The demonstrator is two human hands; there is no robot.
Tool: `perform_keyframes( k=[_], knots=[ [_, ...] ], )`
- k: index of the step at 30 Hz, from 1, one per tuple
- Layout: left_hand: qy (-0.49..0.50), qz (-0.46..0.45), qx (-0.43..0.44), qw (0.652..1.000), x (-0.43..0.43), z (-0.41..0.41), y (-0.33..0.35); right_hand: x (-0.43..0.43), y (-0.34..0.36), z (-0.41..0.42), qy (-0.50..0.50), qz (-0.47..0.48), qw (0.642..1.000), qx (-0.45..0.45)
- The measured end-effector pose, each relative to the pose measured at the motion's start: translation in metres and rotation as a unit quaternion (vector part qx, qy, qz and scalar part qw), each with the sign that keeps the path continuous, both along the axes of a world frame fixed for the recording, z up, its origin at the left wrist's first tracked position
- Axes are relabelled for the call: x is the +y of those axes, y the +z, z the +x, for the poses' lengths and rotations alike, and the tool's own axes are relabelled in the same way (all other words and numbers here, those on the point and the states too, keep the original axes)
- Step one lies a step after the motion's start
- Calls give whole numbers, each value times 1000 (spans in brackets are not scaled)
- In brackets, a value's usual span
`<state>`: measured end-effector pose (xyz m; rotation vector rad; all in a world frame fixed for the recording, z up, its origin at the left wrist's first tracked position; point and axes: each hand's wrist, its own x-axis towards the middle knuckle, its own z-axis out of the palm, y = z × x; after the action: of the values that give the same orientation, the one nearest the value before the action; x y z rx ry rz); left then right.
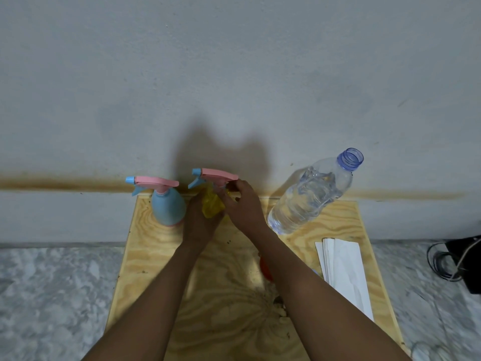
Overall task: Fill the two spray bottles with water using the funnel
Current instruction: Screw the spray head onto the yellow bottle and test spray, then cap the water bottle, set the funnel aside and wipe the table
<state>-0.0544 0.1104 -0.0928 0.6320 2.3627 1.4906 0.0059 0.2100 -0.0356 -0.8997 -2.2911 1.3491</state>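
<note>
A blue spray bottle [168, 209] with a pink and blue spray head stands at the back left of the wooden table [145, 256]. Beside it to the right is a yellow spray bottle [211, 205], mostly hidden by my hands. My left hand [199, 225] grips its yellow body. My right hand [240, 204] pinches the base of its pink spray head [217, 175] at the neck. An uncapped clear water bottle [312, 196], largely full, stands at the back right. A red object [266, 269], perhaps the funnel, lies on the table, mostly hidden under my right forearm.
A stack of white paper napkins [343, 267] lies along the table's right side. A grey wall rises right behind the table. Black cables and a dark box [455, 261] sit on the marble floor to the right.
</note>
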Motion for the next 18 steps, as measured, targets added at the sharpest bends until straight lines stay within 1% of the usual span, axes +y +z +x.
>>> perform_keyframes(
  k=[3, 6, 7, 10, 12, 13, 15, 18],
  knots=[
    [-9, -38, -13, 999, 2, -2, -5, 5, 7, 10, 21, 4, 1000, -8],
    [-13, -84, -2, 996, -3, -1, -7, 10, 16, 39, 27, 4, 1000, -12],
    [2, -77, -10, 997, -6, 4, -3, 12, 19, 54, 29, 12, 999, -7],
    [74, -19, -35, 996, -21, 46, 15, 21, 23, 109, 13, 57, 998, 6],
    [107, -25, -28, 994, -26, 79, 25, 30, 22, 144, -22, 72, 997, -10],
    [103, -25, -24, 994, -24, 93, 31, 36, 21, 161, -39, 76, 996, -26],
    [58, -10, -25, 998, -10, 115, 47, 50, 14, 193, -61, 79, 993, -67],
    [-7, 39, -17, 999, 25, 132, 80, 71, -2, 229, -58, 79, 984, -151]
  ],
)
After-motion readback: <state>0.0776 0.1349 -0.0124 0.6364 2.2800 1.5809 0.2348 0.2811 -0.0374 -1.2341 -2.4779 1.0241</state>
